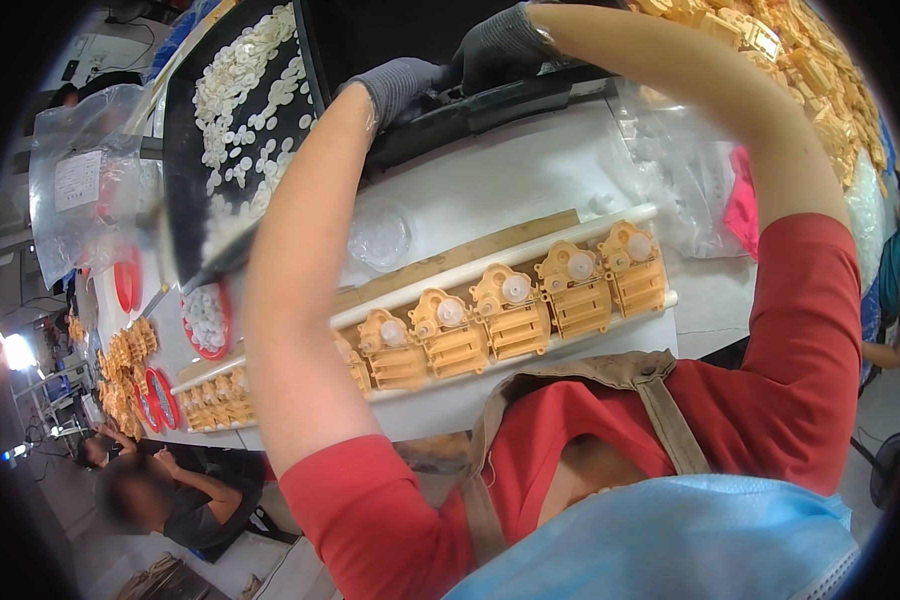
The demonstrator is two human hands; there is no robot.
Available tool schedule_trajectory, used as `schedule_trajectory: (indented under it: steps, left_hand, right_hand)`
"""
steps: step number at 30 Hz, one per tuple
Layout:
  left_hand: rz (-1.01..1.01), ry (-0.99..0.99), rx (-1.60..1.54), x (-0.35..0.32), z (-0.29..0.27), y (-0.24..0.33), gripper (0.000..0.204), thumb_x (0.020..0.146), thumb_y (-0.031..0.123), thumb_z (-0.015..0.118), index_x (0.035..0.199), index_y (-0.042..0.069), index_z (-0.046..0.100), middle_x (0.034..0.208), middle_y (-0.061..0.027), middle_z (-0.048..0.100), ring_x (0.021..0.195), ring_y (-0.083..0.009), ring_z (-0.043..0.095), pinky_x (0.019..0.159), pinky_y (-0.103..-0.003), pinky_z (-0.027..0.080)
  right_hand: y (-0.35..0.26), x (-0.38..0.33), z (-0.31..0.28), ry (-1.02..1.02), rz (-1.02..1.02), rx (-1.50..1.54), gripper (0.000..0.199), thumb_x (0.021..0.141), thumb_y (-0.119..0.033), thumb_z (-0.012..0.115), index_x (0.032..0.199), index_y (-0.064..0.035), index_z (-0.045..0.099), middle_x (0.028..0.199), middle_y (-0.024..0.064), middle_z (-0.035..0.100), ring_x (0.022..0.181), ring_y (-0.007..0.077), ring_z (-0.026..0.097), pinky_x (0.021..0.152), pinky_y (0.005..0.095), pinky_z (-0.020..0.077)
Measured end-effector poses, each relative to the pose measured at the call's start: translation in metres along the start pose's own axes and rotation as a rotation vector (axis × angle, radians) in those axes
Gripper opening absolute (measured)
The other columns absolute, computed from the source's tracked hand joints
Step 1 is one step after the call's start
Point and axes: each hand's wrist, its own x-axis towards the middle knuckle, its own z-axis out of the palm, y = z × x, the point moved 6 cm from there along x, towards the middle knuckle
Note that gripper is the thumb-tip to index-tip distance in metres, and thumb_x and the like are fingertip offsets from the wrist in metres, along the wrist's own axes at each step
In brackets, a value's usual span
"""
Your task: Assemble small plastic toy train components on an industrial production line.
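My left hand (402,88) and my right hand (498,50), both in dark grey knit gloves, meet at the near rim of a black tray (510,110) at the top. Their fingers curl in close together. Whatever they grip is too dark and hidden to make out. Nearer to me, a row of yellow-orange plastic gear housings (510,310) stands along a white rail (500,245). Several of them carry a white round gear (516,289).
At left, a black tray (185,150) holds many white discs (240,80). A red dish of white parts (205,320) sits nearer. Orange housings (820,70) are heaped at right, by clear plastic bags (680,180). Another person (190,500) sits at lower left.
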Motion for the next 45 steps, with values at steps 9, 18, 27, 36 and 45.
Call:
schedule_trajectory:
  steps: [9,18,27,36,45]
  left_hand:
    - [0.133,0.21,-0.896,-0.01,-0.009,0.017,0.036,0.097,0.032,0.049,0.112,0.0,0.054,0.106,-0.0141,0.06,0.095,-0.026,0.057,0.091,-0.032,0.046]
    - [0.448,-0.075,-1.27,-0.011,-0.014,0.041,0.05,0.09,0.048,0.051,0.124,0.012,0.054,0.126,-0.0151,0.057,0.116,-0.0303,0.053,0.098,-0.054,0.041]
    - [0.944,-0.147,-1.468,-0.063,-0.016,0.033,0.029,0.087,0.032,0.056,0.103,0.009,0.065,0.103,-0.0091,0.066,0.102,-0.0246,0.061,0.088,-0.038,0.051]
    - [0.88,-0.206,-1.815,-0.123,-0.008,-0.047,0.03,0.094,0.028,0.052,0.1,-0.001,0.052,0.101,-0.0175,0.056,0.095,-0.0346,0.056,0.082,-0.047,0.054]
    - [0.703,-0.329,-1.925,-0.214,0.04,-0.115,0.021,0.093,0.023,0.054,0.097,0.002,0.054,0.107,-0.0147,0.055,0.101,-0.0252,0.051,0.078,-0.035,0.054]
  right_hand:
    - [-0.024,-0.018,-0.024,0.029,-0.174,0.114,0.04,0.079,-0.024,0.064,0.115,-0.007,0.064,0.108,0.017,0.066,0.099,0.0304,0.063,0.085,0.0392,0.0496]
    - [-0.096,-0.06,-0.047,0.391,-0.027,-0.552,0.027,0.08,-0.013,0.059,0.105,-0.0059,0.065,0.099,0.0179,0.067,0.093,0.0366,0.064,0.078,0.0424,0.0514]
    - [-0.13,-0.097,-0.06,0.805,-0.468,-0.118,0.022,0.082,-0.009,0.059,0.103,-0.0036,0.063,0.098,0.0175,0.067,0.094,0.0332,0.065,0.079,0.0379,0.0517]
    - [-0.109,-0.131,-0.058,0.766,-0.371,0.074,0.02,0.085,-0.008,0.059,0.103,-0.0038,0.065,0.095,0.0134,0.068,0.09,0.0215,0.066,0.081,0.0314,0.0501]
    - [-0.063,-0.002,0.006,0.076,-0.137,-0.116,0.035,0.082,-0.009,0.054,0.116,-0.0072,0.063,0.105,0.0094,0.068,0.089,0.0208,0.062,0.078,0.0341,0.0492]
